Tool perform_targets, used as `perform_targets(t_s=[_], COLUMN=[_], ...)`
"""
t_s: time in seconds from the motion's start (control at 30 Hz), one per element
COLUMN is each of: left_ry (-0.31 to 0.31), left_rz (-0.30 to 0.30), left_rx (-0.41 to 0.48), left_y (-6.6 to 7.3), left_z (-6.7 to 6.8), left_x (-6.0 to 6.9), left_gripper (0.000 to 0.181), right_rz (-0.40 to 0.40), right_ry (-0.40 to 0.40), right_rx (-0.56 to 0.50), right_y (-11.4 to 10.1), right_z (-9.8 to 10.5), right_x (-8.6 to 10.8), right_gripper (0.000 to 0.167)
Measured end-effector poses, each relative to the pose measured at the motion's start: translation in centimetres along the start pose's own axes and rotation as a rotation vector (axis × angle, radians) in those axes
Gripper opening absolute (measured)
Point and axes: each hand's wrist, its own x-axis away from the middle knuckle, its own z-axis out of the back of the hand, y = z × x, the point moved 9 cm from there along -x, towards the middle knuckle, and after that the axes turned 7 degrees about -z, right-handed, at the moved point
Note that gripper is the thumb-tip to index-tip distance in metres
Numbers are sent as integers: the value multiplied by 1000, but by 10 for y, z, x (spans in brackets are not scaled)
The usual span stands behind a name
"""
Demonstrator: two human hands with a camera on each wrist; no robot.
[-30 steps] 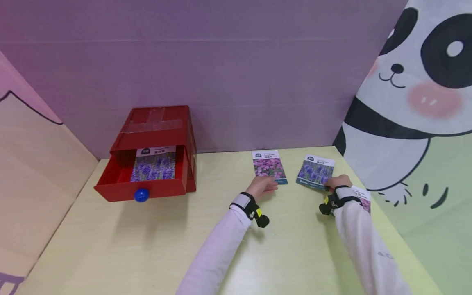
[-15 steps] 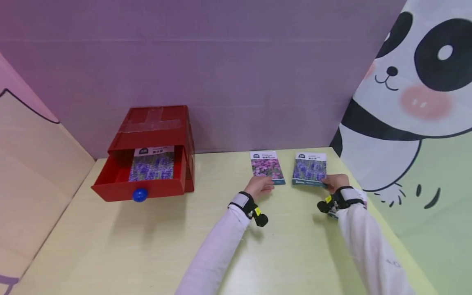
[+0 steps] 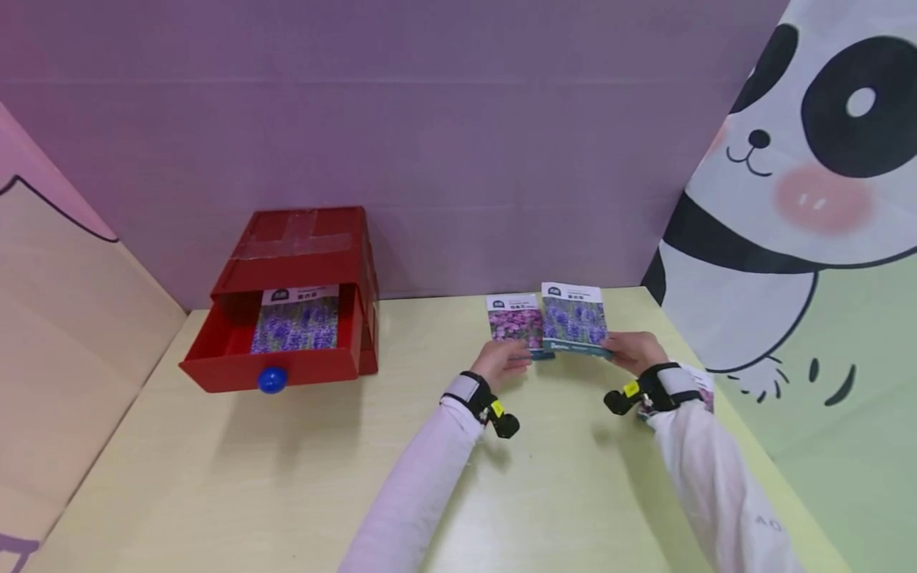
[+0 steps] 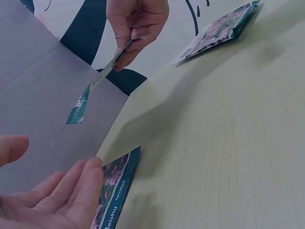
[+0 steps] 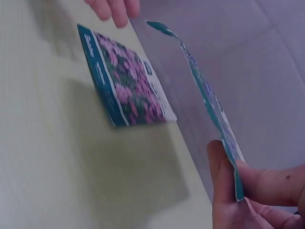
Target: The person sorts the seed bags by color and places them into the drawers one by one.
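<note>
My right hand [image 3: 634,352] pinches a seed packet with purple lavender flowers [image 3: 575,317] by its lower right corner. The packet is lifted off the table, seen nearly edge-on in the right wrist view between thumb [image 5: 271,183] and fingers. My left hand [image 3: 504,362] hovers with fingers extended and thumb apart, holding nothing, as the left wrist view shows. Just beyond it a pink-flowered packet [image 3: 514,322] lies flat on the table, its right edge overlapped by the lavender packet in the head view. Another pink packet [image 4: 221,28] lies by the right edge, mostly behind my right wrist.
At the left of the table [image 3: 322,469] stands a red box [image 3: 301,239] with its drawer pulled out by a blue knob [image 3: 272,380]. Inside the drawer lies another lavender packet [image 3: 295,322]. A purple wall [image 3: 444,159] rises behind the table.
My right hand has raised the lavender packet off the table and carried it left, toward the pink packet. My left hand has hardly moved.
</note>
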Motion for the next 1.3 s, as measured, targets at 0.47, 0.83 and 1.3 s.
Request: perform_targets(t_s=[0.47, 0.83, 1.3], left_ry=[65, 18, 6], left_rz=[8, -29, -34], left_rx=[98, 65, -8], left_y=[5, 16, 45], left_z=[8, 12, 18], left_x=[-5, -3, 9], left_gripper=[32, 27, 44], right_rz=[12, -2, -25], right_ry=[-62, -41, -33], right_rx=[108, 179, 225], right_y=[-7, -10, -25], right_z=[-50, -63, -77], right_x=[14, 19, 33], right_gripper=[57, 55, 54])
